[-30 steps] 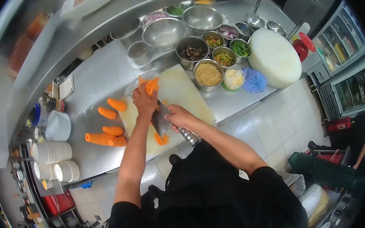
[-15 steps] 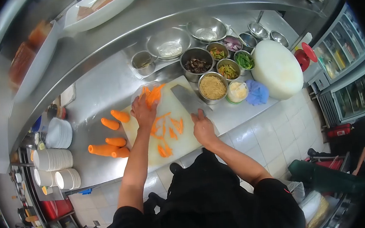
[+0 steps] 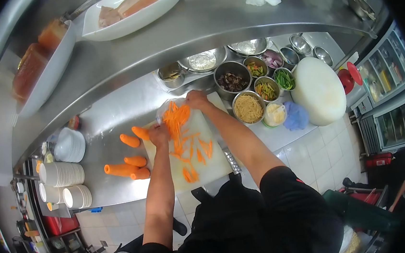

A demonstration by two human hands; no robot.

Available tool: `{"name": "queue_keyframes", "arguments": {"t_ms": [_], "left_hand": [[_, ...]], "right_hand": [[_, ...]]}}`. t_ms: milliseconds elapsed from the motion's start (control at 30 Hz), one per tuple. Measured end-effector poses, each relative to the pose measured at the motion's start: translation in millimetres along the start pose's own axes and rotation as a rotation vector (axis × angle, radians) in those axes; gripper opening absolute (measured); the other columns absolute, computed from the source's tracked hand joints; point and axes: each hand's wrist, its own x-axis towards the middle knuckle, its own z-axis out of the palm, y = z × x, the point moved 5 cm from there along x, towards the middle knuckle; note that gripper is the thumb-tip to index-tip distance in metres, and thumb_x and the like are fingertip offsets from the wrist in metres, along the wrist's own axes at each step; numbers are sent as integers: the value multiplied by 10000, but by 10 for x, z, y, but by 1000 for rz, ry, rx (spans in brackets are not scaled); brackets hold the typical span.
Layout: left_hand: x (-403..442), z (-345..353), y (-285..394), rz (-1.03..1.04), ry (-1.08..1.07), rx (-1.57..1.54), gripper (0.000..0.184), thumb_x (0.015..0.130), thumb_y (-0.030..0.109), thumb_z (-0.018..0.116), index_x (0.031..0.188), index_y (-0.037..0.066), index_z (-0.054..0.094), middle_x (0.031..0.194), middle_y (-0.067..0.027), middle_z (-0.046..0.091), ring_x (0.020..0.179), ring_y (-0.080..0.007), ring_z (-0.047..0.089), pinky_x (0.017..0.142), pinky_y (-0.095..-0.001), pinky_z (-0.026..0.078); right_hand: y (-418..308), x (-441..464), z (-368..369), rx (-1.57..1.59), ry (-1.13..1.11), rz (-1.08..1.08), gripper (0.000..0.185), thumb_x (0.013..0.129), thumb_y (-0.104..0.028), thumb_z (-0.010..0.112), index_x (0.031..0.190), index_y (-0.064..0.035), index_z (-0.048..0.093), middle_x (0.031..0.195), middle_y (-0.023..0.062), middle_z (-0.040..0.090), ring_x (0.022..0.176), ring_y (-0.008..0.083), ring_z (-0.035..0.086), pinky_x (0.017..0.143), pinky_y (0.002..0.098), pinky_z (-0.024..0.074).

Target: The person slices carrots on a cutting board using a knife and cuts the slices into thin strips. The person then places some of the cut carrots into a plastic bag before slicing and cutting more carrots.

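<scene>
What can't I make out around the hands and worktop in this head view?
Blade of the knife: head view, mostly hidden by the right forearm.
Whether the left hand and right hand grip the clear container: head view, hidden by the hands themselves.
Container floor: head view, covered by carrot shreds.
Far rims of the two large metal bowls: head view, cut off by the overhead shelf.

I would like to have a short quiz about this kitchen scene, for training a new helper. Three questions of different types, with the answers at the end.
1. True or false: the right hand is apart from the knife handle.
2. How many whole-looking carrots are visible?
3. Loose carrot strips lie on: (a) the floor, (b) the cutting board, (c) the upper shelf.

Key: 1. True. 2. Five. 3. b.
</scene>
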Motion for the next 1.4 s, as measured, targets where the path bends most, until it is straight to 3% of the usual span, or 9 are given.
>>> {"name": "queue_keyframes", "arguments": {"t_ms": [200,333,433,500,633,800,1100,1300,1400], "left_hand": [[-44,-233,275,134,59,-361,186,822,186,681,868,28,595,675,-104,650,613,-238,637,604,-364,499],[-85,-373,425,237,61,-165,182,825,176,671,890,24,595,697,-110,653,637,-236,641,628,-361,501],[-157,-397,336,234,-24,-24,204,857,145,626,1000,1,615,787,-123,670,726,-228,655,682,-350,504],[-352,-512,262,322,-41,-158,309,888,102,568,1167,-30,587,963,-185,666,904,-279,652,820,-361,505],[-509,-346,-299,633,-38,-44,395,914,117,539,1274,-45,524,1161,-242,590,1119,-367,554,1002,-432,424],[-819,-256,74,809,-240,263,453,910,242,572,1253,-48,514,1346,-262,471,1280,-441,379,1133,-547,219],[-1362,-265,67,983,-404,128,613,910,321,601,1344,-89,459,1340,-287,483,1276,-452,412,1112,-504,298],[-802,-7,131,531,-168,-159,470,978,287,518,1252,-92,561,1234,-266,588,1186,-405,533,1030,-433,414],[-612,-90,94,348,-264,-305,434,998,264,472,1228,-86,586,1185,-249,625,1151,-404,559,1024,-424,414]], "right_hand": [[-257,-452,-729,437,210,-58,233,695,-267,741,807,-71,686,838,125,704,786,284,676,724,378,526],[-199,-614,-816,294,360,-40,208,701,-248,737,786,-66,683,805,129,696,758,280,670,715,387,526],[-105,-846,-747,251,124,-58,257,749,-269,730,887,-58,680,876,146,697,830,310,667,754,399,522],[-11,-1261,-836,169,485,-80,374,795,-327,727,1033,-48,654,1002,169,690,939,319,658,805,409,515],[259,-2353,-353,-55,183,29,774,795,-316,753,1421,-65,373,1154,253,587,1047,432,591,876,513,489],[353,-3020,1,-66,101,120,665,831,-170,679,1397,-37,357,1180,332,470,935,487,595,794,513,523],[325,-3160,-377,-124,299,-14,525,782,-13,556,1301,-21,479,999,280,568,783,419,655,688,500,546],[185,-3213,-397,-144,157,-195,478,773,-20,523,1251,-5,537,1029,319,583,806,418,666,689,488,551],[132,-3218,-404,-131,119,-287,503,770,-25,513,1272,-9,543,1026,320,588,814,423,663,716,482,548]]}}
